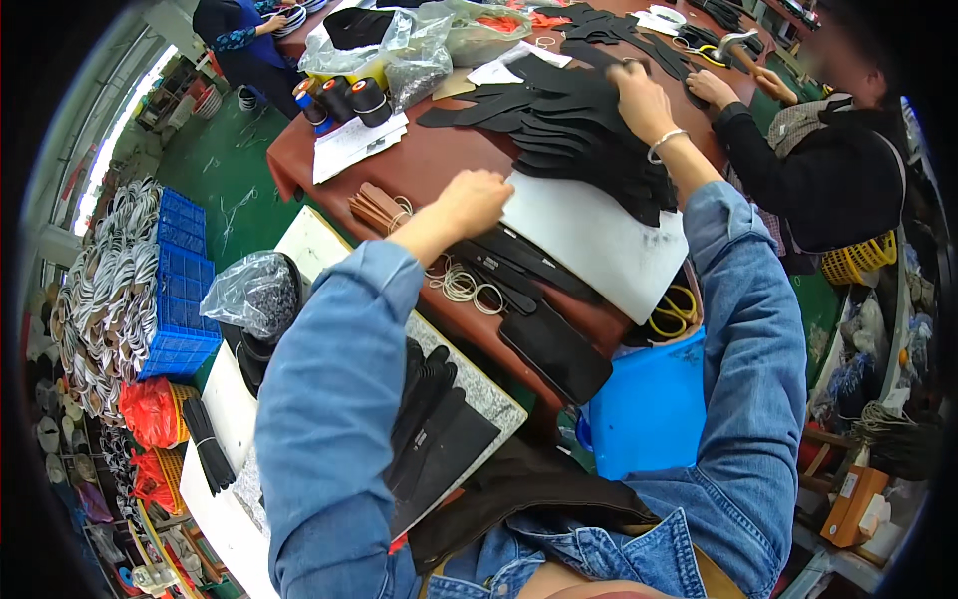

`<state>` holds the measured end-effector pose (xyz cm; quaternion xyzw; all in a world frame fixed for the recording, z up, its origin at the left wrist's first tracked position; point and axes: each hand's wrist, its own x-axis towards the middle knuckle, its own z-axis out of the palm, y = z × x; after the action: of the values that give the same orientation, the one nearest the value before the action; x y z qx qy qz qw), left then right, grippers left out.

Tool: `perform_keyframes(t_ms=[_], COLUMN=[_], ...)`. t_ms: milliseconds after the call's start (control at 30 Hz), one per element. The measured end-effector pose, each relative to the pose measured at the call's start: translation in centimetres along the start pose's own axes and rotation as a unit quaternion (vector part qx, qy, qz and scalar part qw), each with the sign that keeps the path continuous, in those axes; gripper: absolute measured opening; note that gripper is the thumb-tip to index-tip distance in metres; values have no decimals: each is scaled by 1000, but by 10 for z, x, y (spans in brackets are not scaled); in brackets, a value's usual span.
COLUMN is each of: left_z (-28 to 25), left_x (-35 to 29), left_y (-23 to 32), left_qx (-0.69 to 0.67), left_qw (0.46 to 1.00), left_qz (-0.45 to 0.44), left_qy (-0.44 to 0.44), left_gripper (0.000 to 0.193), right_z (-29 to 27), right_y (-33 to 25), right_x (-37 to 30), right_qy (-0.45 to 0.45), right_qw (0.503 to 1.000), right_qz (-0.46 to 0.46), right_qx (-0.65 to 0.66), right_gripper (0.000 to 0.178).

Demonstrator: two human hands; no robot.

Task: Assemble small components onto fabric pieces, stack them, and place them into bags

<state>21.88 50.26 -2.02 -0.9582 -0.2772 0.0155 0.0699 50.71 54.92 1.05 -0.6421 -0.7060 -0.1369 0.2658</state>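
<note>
My left hand [477, 203] is closed in a fist at the left edge of a white board [604, 245]; whatever its fingers may hold is hidden. Fanned across the board's far part lies a pile of black cut pieces [584, 125], long and curved at the ends. Above the pile's far right side is my right hand [644, 103], its fingers curled together near something dark that I cannot make out. Beside my left hand lie a bundle of brown strips [377, 207], pale elastic loops [465, 287] and flat black pieces [554, 349].
Yellow-handled scissors [675, 311] and a blue bin [649, 409] are at the table's near edge. Thread spools [369, 102] stand on papers [349, 150]. At right a co-worker [808, 170] holds a hammer [738, 45]. Blue crates [183, 299] are stacked at left.
</note>
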Motion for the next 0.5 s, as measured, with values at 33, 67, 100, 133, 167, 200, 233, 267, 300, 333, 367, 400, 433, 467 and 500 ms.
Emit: perform_keyframes(t_ms=[33,67,100,133,167,200,233,267,300,333,367,400,433,467,500], left_z=[13,26,32,37,46,56,67,78,88,97,104,109,113,115,115], left_x=[8,21,29,42,59,70,80,92,106,119,131,137,137,141,142], left_y=[-18,-32,-46,-60,-67,-79,-89,-98,-102,-106,-111,-123,-137,-143,-149], left_qx=[21,18,53,35,12,18,28,36,34,29,24,17,-7,-7,-5], left_qw=[1000,997,994,990,985,985,978,970,971,973,974,979,982,980,977], left_qz=[-15,-64,-94,-135,-172,-173,-205,-234,-230,-221,-212,-182,-127,-101,-77], left_qy=[15,26,8,-3,-17,-18,18,56,57,65,72,95,141,170,197], left_gripper=[14,13,21,32,42,42,50,58,58,59,61,54,45,38,32], right_z=[6,14,21,27,34,39,43,48,53,60,63,60,59,59,59], right_y=[4,11,13,17,21,15,11,14,19,22,20,16,11,12,11], right_x=[-5,-12,-18,-22,-31,-35,-39,-43,-49,-56,-61,-59,-59,-59,-58], right_qy=[-116,-115,-102,-88,-91,-120,-149,-142,-107,-91,-75,-54,-55,-43,-31], right_qw=[991,990,984,967,966,982,988,990,994,995,996,998,998,998,998], right_qz=[25,25,-47,-117,-115,-65,-16,-5,-16,-23,-31,-42,-38,-42,-47], right_qx=[-69,-71,-140,-209,-212,-130,-47,-22,-12,-19,-25,-13,-8,-6,-2], right_gripper=[24,24,27,31,31,37,43,51,50,50,50,49,49,49,48])
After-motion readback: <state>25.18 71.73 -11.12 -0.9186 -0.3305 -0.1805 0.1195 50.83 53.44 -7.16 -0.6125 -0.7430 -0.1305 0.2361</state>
